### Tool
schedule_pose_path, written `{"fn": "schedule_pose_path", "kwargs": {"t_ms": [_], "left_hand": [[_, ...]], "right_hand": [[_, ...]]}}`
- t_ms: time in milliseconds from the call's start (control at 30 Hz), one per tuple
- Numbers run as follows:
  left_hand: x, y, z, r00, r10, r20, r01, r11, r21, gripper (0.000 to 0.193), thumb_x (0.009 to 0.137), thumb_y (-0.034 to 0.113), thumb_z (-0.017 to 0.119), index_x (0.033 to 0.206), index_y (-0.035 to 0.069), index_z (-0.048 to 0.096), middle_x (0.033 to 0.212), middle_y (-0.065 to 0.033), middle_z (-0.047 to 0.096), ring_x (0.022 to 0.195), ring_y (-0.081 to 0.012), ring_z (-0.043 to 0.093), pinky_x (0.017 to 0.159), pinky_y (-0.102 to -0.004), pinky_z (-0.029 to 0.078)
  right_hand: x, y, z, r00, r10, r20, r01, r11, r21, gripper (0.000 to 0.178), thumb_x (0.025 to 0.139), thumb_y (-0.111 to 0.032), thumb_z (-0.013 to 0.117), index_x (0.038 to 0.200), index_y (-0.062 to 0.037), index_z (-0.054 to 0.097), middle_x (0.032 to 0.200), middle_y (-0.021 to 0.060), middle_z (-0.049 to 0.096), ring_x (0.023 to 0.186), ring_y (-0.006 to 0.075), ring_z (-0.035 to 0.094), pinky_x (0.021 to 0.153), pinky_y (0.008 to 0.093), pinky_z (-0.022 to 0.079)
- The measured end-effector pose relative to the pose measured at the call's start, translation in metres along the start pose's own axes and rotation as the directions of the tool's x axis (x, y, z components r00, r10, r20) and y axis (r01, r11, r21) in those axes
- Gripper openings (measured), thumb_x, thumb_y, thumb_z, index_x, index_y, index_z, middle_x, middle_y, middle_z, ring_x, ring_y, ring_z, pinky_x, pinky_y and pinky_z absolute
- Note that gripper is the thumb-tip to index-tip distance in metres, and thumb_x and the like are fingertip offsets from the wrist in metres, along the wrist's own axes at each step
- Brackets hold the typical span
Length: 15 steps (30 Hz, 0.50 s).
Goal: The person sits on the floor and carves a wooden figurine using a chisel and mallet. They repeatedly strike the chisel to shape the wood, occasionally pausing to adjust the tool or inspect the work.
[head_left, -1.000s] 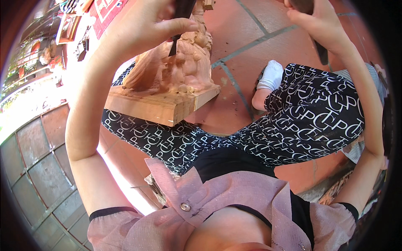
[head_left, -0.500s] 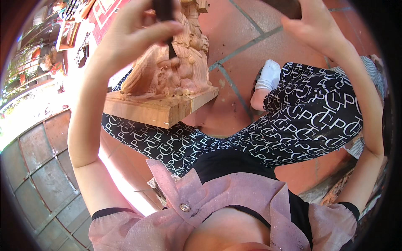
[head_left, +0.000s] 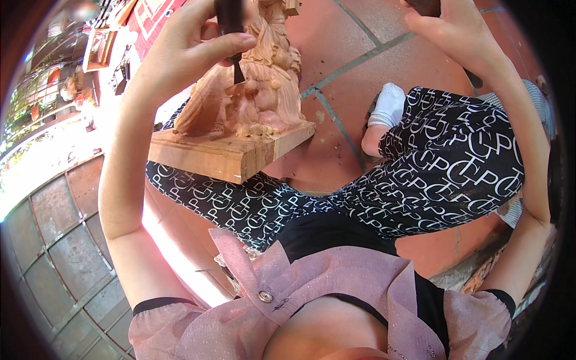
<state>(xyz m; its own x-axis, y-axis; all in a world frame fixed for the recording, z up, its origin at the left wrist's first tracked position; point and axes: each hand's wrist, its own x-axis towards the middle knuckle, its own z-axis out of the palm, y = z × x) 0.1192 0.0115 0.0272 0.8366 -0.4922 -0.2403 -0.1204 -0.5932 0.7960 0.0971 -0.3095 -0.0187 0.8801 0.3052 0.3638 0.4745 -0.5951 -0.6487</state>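
1. A carving (head_left: 264,99) of pale wood is placed between 11 and 12 o'clock from the middle of the view; its top is cut off by the upper edge. It stands upright on a thick wooden base (head_left: 201,157), near half past nine.
2. By the left hand (head_left: 195,51), at 11 o'clock, a chisel (head_left: 230,21) is gripped: the dark handle is held between thumb and fingers, and the blade is pointed toward 6 o'clock. The blade's tip is seen over the carving, but whether the wood is touched cannot be told.
3. By the right hand (head_left: 456,36), between 1 and 2 o'clock, a dark tool (head_left: 423,6) is gripped, well apart from the carving. Its kind cannot be told, because it is partly hidden.
4. As far as can be judged, the shaping is well advanced — rounded forms and long folds have already been cut, while the sides of the base are left flat and plain.
5. No paint is seen on the wood. Some detail work seems to be left near the blade — how much cannot be told, since the top is not shown.
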Motion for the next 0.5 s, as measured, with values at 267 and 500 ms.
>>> {"fn": "schedule_pose_path", "kwargs": {"t_ms": [267,500], "left_hand": [[0.002,0.002,0.001,0.999,0.030,0.014,-0.032,0.985,0.171,0.041,0.084,0.013,0.077,0.116,0.001,0.053,0.102,-0.0033,0.056,0.094,-0.0109,0.058,0.083,-0.0291,0.051],[0.011,0.008,0.002,0.995,0.012,0.100,-0.032,0.977,0.210,0.049,0.085,0.016,0.075,0.126,0.003,0.052,0.111,-0.0040,0.056,0.103,-0.0141,0.056,0.093,-0.0330,0.046]], "right_hand": [[0.002,0.005,-0.001,0.999,0.036,0.018,-0.037,0.999,0.027,0.046,0.067,0.002,0.065,0.111,0.0001,0.053,0.097,0.0160,0.062,0.094,0.0250,0.062,0.081,0.0349,0.048],[-0.001,-0.001,0.000,0.999,0.041,-0.019,-0.040,0.998,0.042,0.049,0.067,0.002,0.064,0.114,0.0005,0.053,0.097,0.0140,0.061,0.094,0.0217,0.060,0.082,0.0343,0.048]]}}
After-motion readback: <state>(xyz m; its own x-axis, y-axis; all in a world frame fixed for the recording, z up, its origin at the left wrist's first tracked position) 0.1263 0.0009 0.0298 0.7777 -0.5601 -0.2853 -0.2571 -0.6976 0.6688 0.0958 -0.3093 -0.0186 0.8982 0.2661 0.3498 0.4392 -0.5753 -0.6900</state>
